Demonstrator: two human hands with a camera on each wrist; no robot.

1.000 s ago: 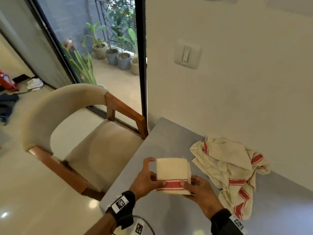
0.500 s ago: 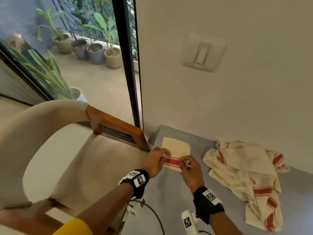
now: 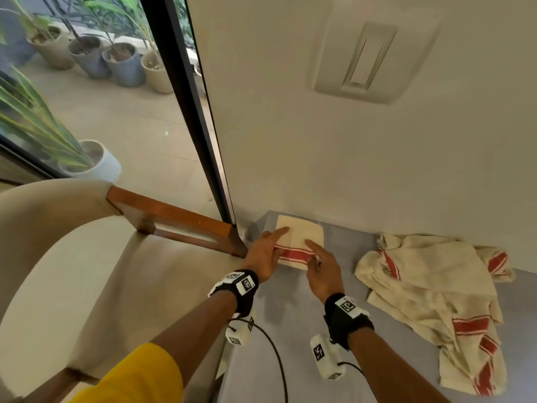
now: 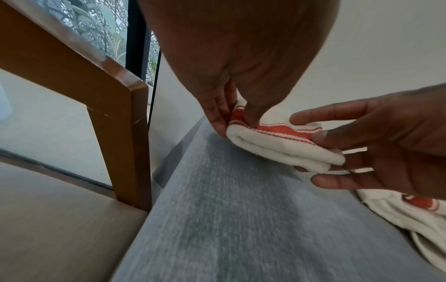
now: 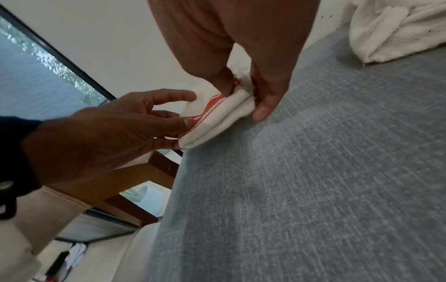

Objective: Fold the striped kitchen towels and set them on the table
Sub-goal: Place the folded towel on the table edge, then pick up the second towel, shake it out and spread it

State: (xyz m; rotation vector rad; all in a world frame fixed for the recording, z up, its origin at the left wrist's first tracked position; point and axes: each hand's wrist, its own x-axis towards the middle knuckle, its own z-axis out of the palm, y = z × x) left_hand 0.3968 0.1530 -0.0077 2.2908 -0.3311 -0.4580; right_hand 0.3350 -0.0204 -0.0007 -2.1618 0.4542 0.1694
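A folded cream towel with a red stripe lies at the far left corner of the grey table, close to the wall. My left hand pinches its left edge, thumb on the stripe and fingers against the side. My right hand pinches the right edge, index finger lying on top and the other fingers under the fold. The right wrist view shows the folded towel resting on the table between both hands. A crumpled heap of striped towels lies to the right.
A wooden chair with a beige seat stands against the table's left edge. The white wall with a light switch rises right behind the table. A black-framed glass door is at the left. Cables hang from my wrists.
Both hands carried the folded towel from mid-air near the table's front to the far left corner and lowered it onto the table. My index fingers now stretch over its top.
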